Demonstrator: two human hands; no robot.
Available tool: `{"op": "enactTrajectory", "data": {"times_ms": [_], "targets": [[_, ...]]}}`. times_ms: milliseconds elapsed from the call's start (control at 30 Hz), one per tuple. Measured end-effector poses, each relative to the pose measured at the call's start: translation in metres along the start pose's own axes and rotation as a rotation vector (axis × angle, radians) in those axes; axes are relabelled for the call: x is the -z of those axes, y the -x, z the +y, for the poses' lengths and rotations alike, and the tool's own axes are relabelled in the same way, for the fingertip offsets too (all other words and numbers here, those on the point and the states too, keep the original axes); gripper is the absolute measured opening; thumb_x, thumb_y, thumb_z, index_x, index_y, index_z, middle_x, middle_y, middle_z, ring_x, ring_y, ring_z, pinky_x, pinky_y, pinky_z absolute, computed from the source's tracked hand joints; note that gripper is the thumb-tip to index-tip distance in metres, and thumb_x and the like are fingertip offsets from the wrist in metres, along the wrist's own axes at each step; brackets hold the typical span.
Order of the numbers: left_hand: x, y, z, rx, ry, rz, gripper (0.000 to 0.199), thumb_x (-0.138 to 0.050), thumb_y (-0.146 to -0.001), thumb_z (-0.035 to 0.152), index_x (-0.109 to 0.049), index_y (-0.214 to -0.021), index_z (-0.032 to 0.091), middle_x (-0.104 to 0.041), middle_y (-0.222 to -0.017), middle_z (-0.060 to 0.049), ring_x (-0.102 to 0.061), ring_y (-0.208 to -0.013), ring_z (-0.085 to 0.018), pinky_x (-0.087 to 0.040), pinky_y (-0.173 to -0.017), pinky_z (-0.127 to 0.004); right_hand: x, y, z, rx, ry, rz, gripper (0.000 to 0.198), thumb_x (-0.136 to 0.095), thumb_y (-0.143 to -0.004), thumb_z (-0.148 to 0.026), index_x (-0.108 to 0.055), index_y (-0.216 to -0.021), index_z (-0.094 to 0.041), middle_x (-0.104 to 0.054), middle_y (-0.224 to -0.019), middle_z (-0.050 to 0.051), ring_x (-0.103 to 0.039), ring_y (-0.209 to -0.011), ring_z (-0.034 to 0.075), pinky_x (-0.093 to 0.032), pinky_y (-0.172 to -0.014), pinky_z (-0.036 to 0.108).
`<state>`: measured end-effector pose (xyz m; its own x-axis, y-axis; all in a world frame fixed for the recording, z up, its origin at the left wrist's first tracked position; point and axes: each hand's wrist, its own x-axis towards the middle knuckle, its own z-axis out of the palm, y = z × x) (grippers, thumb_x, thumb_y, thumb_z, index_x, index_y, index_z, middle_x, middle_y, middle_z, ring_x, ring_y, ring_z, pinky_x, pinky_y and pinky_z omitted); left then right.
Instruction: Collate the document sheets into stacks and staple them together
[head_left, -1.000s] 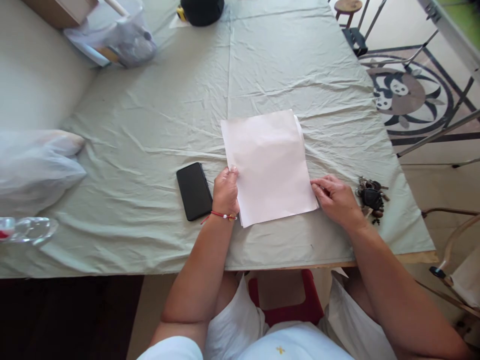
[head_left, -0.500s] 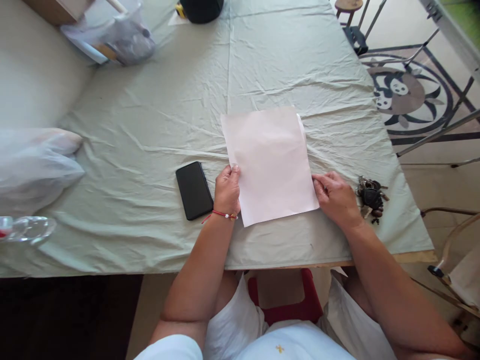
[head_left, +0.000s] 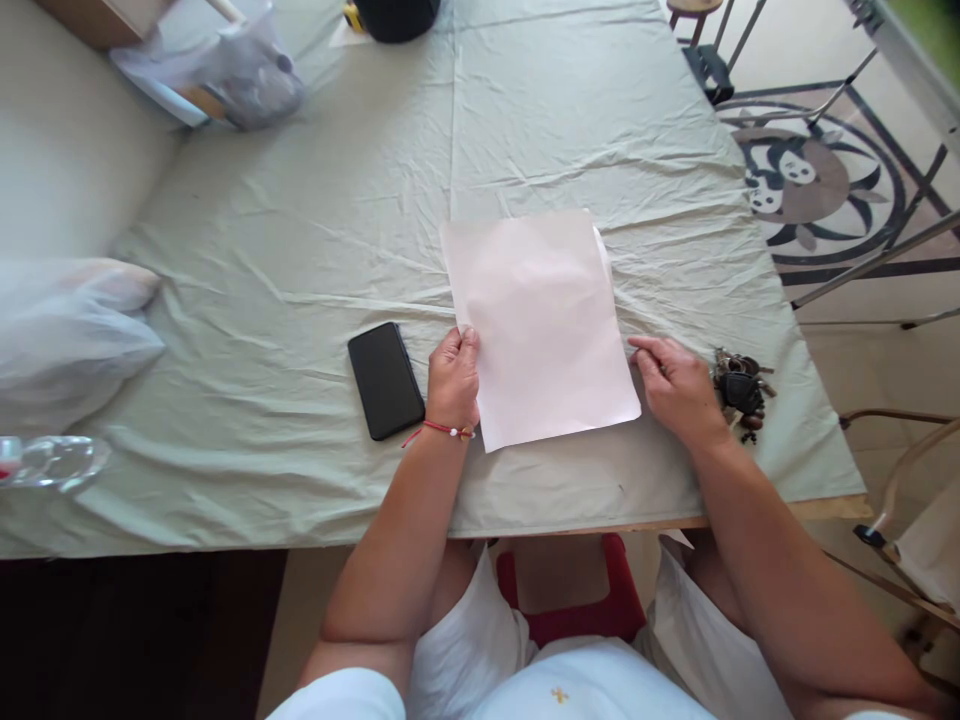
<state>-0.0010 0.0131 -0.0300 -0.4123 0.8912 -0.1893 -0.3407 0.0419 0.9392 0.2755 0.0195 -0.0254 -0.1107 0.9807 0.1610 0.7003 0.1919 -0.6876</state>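
Note:
A pale pinkish-white sheet of paper [head_left: 544, 330] lies at a slight slant in front of me; a second layer shows at its upper right edge. My left hand [head_left: 454, 375] is closed on the paper's left edge, thumb on top. Just off the right edge is my right hand [head_left: 675, 385], holding nothing, with its index finger stretched toward the paper, the thumb a little apart and the other fingers curled. Close to my left hand lies a black smartphone [head_left: 386, 380]. A bunch of keys [head_left: 741, 388] rests beside my right hand.
A pale green cloth [head_left: 300, 240] with wrinkles covers the table. Plastic bags [head_left: 75, 340] and a clear bottle [head_left: 60, 462] are at the left. A black round container [head_left: 397, 15] stands at the far edge of view. Metal-framed furniture [head_left: 885, 265] is to the right.
My right hand has let go of the paper's right edge and drawn slightly away, its index finger straighter. The paper's lower right corner now shows free. My left hand keeps its hold.

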Motion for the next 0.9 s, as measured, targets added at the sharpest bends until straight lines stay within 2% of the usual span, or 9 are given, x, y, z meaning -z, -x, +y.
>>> {"op": "enactTrajectory", "data": {"times_ms": [67,167,300,433,567,733,900], "targets": [[-0.003,0.003,0.002,-0.007,0.017,-0.023,0.06,-0.09,-0.061,0.058,-0.07,-0.097,0.016,-0.076,-0.101,-0.009,-0.071,-0.108,-0.028,-0.059,-0.093,-0.037,0.001,-0.002,0.003,-0.059,-0.104,0.042,0.042,-0.049,-0.099,-0.04,-0.07,-0.128,-0.018,-0.075,-0.116,0.014,-0.071,-0.104,0.028,-0.055,-0.097,0.047],[-0.007,0.01,0.005,0.012,0.044,-0.092,0.056,-0.089,-0.067,0.054,-0.07,-0.104,0.017,-0.076,-0.11,-0.01,-0.069,-0.116,-0.027,-0.058,-0.097,-0.037,0.001,-0.005,0.007,-0.137,-0.267,0.03,0.056,-0.054,-0.098,-0.051,-0.059,-0.143,-0.018,-0.073,-0.127,0.015,-0.07,-0.114,0.029,-0.053,-0.104,0.051],[-0.009,0.016,0.008,0.088,0.064,-0.159,0.053,-0.087,-0.072,0.051,-0.069,-0.109,0.017,-0.076,-0.111,-0.011,-0.068,-0.119,-0.029,-0.059,-0.098,-0.039,0.003,-0.006,0.009,-0.198,-0.466,0.002,0.066,-0.063,-0.093,-0.059,-0.054,-0.148,-0.024,-0.071,-0.133,0.013,-0.065,-0.129,0.032,-0.051,-0.109,0.052],[-0.012,0.02,0.008,0.151,0.074,-0.177,0.057,-0.089,-0.069,0.051,-0.069,-0.111,0.018,-0.076,-0.111,-0.011,-0.07,-0.115,-0.029,-0.06,-0.096,-0.039,0.006,-0.008,0.0,-0.344,-0.716,-0.081,0.06,-0.067,-0.09,-0.058,-0.057,-0.142,-0.029,-0.076,-0.124,0.008,-0.072,-0.116,0.03,-0.06,-0.095,0.047],[-0.018,0.026,0.005,0.178,0.075,-0.195,0.056,-0.089,-0.067,0.052,-0.07,-0.107,0.018,-0.076,-0.113,-0.01,-0.07,-0.115,-0.029,-0.06,-0.096,-0.038,0.007,-0.009,-0.012,-0.412,-0.902,-0.126,0.048,-0.072,-0.084,-0.054,-0.068,-0.124,-0.028,-0.078,-0.115,0.005,-0.075,-0.106,0.028,-0.064,-0.083,0.043],[-0.02,0.031,0.007,0.202,0.077,-0.238,0.053,-0.088,-0.071,0.051,-0.07,-0.108,0.017,-0.076,-0.113,-0.01,-0.069,-0.117,-0.03,-0.059,-0.099,-0.039,0.007,-0.007,-0.016,-0.445,-0.927,-0.095,0.04,-0.078,-0.078,-0.05,-0.073,-0.108,-0.025,-0.08,-0.1,0.005,-0.076,-0.099,0.029,-0.065,-0.078,0.043],[-0.009,0.022,0.022,0.304,0.1,-0.331,0.051,-0.08,-0.078,0.057,-0.073,-0.107,0.016,-0.076,-0.112,-0.014,-0.068,-0.121,-0.035,-0.058,-0.102,-0.045,0.012,-0.002,-0.019,-0.417,-0.917,-0.133,0.04,-0.077,-0.082,-0.052,-0.073,-0.112,-0.026,-0.08,-0.097,0.003,-0.077,-0.097,0.028,-0.064,-0.074,0.04]]}}
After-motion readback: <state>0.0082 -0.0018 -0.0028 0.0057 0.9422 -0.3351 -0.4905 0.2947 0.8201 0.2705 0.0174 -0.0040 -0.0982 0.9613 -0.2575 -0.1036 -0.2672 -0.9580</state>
